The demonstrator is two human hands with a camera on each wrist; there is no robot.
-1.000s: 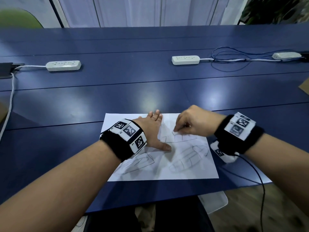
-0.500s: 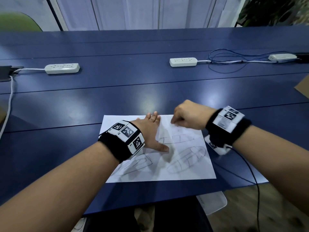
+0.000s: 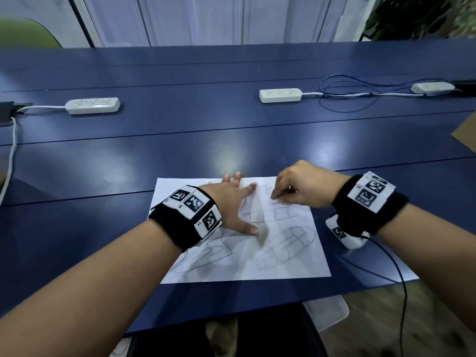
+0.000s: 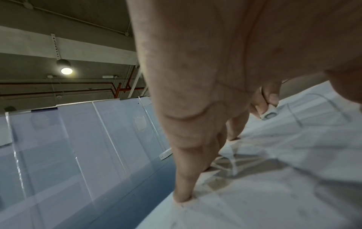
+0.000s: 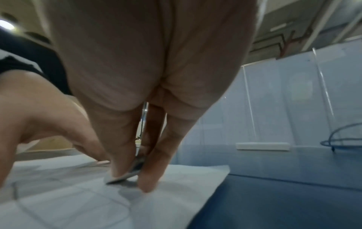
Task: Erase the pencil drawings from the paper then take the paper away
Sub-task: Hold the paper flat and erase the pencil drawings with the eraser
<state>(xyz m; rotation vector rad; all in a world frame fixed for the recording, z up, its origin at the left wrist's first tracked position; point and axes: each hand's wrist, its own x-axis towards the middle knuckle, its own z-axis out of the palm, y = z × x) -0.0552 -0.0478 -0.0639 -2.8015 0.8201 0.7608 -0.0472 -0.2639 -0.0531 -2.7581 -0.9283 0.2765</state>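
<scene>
A white sheet of paper [image 3: 283, 269] with pencil outlines [image 3: 286, 244] lies near the front edge of the blue table [image 3: 180, 150]. My left hand [image 3: 231, 202] lies flat on the sheet's upper left part, fingers spread and pressing it down [image 4: 184, 196]. My right hand [image 3: 296, 186] pinches a small white eraser [image 5: 123, 176] between thumb and fingers and holds it against the paper's upper right part. The eraser also shows in the left wrist view [image 4: 269, 114]. In the head view the eraser is hidden under the fingers.
Two white power strips [image 3: 92, 105] [image 3: 280, 95] lie across the table's far half, with a third unit [image 3: 430, 87] and looped blue cables [image 3: 355, 91] at the far right. A brown cardboard corner [image 3: 466, 135] pokes in at the right edge. A white cord [image 3: 10, 161] runs down the left.
My right hand with the eraser has rubbed back and forth over the sheet's upper right area. My left hand has stayed pressed flat on the paper.
</scene>
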